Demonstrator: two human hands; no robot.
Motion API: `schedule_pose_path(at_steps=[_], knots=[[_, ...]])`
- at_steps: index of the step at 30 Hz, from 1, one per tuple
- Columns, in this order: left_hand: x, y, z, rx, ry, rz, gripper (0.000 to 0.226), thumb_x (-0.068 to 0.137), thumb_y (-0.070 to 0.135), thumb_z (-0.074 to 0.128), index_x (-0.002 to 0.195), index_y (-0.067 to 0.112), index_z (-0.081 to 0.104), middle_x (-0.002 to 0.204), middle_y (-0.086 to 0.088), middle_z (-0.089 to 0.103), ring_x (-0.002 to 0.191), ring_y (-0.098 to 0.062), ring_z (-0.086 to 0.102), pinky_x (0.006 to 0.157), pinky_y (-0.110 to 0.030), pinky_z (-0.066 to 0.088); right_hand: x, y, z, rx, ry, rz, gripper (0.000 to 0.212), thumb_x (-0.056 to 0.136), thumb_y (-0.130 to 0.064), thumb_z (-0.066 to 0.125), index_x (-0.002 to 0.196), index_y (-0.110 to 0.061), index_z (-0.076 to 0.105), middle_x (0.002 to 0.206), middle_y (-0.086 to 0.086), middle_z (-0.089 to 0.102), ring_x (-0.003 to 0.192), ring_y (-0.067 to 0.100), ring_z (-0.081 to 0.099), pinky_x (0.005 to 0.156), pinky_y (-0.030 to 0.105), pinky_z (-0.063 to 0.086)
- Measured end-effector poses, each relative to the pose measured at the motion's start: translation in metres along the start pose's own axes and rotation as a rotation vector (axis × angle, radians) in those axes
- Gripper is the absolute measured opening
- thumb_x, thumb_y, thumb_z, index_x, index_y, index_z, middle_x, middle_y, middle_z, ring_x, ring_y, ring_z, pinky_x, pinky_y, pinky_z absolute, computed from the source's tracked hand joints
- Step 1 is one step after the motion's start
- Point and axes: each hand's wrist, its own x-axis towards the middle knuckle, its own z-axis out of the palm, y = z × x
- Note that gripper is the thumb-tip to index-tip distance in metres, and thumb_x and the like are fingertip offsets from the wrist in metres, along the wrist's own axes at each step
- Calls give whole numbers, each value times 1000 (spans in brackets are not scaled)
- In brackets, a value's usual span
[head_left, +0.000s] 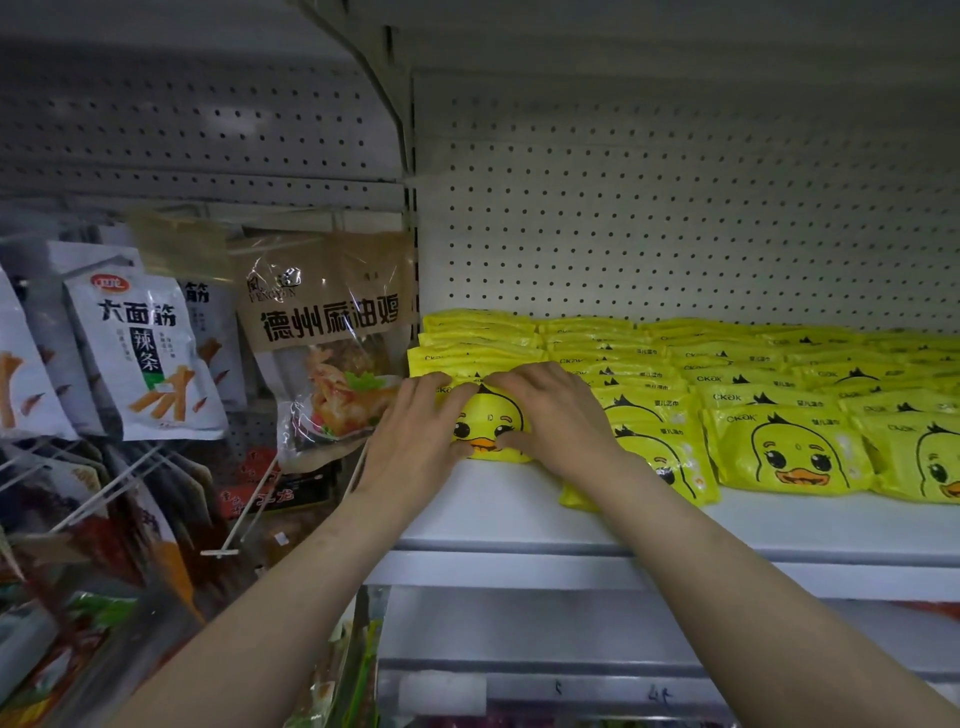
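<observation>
Hands (415, 434) (553, 415) around duck packet (488, 423)

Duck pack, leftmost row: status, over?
Left hand and right hand both grip front duck pack, upright on shelf. Neighbouring pack juts forward under right wrist. Hanging snack bag beside left hand.

You are holding a bright yellow soft pack (488, 426) printed with a cartoon duck face: black eyes, an orange beak and a black tuft on top. It is standing on its lower edge at the front of the leftmost row, facing you. Your left hand (415, 431) and right hand (550, 415) are gripping its sides and covering its top edge.
</observation>
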Motion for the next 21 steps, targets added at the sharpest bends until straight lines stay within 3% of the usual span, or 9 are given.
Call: schedule_pose_path(at_steps=[5,8,12,16,21], knots=[[1,11,-4,28,-9,-40,74,65,37,84,130,22,53,133,-11,48,118,-33,45,85,-44,49,-20,16,-21,215,35,79,69,79,-37,78,142,-30,50,146,2,49,136,23,39,109,36,34],[8,36,-10,-77,-2,0,72,69,41,81,133,24,54,140,-13,45,126,-35,40,96,-48,45,-43,42,-44,273,50,198,61,81,-37,77,137,-34,54,146,-2,48,138,18,36,109,35,35],[14,86,-8,-326,-189,141,68,77,50,71,138,34,47,146,-3,39,134,-24,31,108,-42,35,-78,71,-65,287,-12,223,51,79,-37,79,127,-36,61,138,-8,54,132,14,42,102,26,34],[17,117,4,-405,-289,232,68,76,52,72,138,36,47,147,0,39,136,-21,30,111,-36,30,-104,86,-69,268,-101,183,60,73,-40,83,129,-34,60,143,-6,52,135,13,40,101,20,28],[19,120,17,-389,-296,197,74,69,49,79,135,34,51,140,2,47,131,-20,39,107,-41,34,-122,104,-61,270,-163,160,66,73,-40,83,133,-39,54,151,-9,42,142,10,30,109,26,28]])
